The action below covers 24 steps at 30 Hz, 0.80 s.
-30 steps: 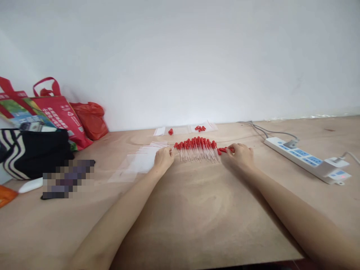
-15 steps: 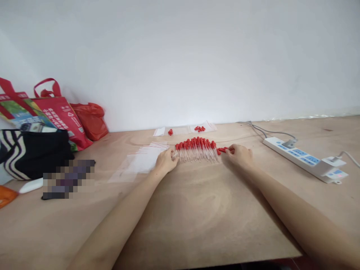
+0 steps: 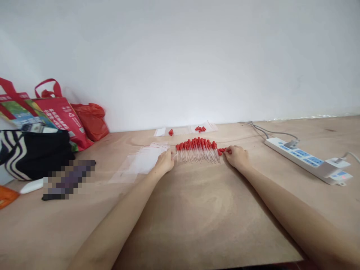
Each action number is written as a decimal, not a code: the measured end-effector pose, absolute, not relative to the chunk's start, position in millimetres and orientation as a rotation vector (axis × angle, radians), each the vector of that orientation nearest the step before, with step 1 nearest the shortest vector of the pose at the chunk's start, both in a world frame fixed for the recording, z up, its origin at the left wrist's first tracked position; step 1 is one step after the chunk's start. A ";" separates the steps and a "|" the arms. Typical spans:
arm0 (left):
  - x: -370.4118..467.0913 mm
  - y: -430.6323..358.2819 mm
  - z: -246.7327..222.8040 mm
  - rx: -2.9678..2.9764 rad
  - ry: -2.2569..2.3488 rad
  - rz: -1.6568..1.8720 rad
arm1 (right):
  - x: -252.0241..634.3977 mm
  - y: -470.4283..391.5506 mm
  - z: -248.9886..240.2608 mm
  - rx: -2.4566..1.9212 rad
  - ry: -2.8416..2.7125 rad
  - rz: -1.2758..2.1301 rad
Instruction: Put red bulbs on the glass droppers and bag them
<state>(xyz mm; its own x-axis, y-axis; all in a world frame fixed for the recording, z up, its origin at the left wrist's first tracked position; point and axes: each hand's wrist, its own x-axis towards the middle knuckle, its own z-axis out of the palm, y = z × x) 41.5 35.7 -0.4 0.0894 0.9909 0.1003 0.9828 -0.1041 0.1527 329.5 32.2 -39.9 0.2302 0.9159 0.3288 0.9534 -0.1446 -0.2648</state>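
Droppers with red rubber bulbs and thin clear tubes lie side by side in a fanned row, bulbs toward the wall. At the row's left end my left hand is closed in a pinch, and a thin pale tip shows at its fingers. What it grips is too small to make out. Loose red rubber bulbs lie just off the row's right end. There my right hand is closed, thumb and finger pinching one red bulb that is partly hidden.
Clear zip bags lie spread to the left. Behind the row, another bag has several red bulbs on it. A power strip stands at right. Shopping bags, a black striped pouch and a blurred-out item are at left.
My right hand has shifted slightly left, closer to the row's end and the loose bulbs. My left hand has barely moved, and the row looks the same.
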 end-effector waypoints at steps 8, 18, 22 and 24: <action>33.2 23.5 33.8 2.271 2.147 0.063 | 331.6 35.7 -45.0 -2.044 -1.722 -0.186; 20.5 -26.7 -10.7 2.731 1.341 0.572 | 296.1 6.7 -32.4 -1.243 -1.968 0.017; 13.7 -31.0 -20.6 2.722 1.216 0.690 | 268.2 -11.8 -29.7 -0.926 -2.343 0.107; 12.7 -29.7 -20.7 2.716 1.208 0.705 | 262.4 -16.2 -28.5 -0.890 -2.421 0.123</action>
<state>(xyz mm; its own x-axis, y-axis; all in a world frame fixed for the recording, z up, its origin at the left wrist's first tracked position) 12.7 -29.7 -20.7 0.5817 0.7215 0.3755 0.6816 -0.6844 0.2591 262.4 -16.2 -28.5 -0.6278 0.6226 0.4671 0.5719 0.7761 -0.2657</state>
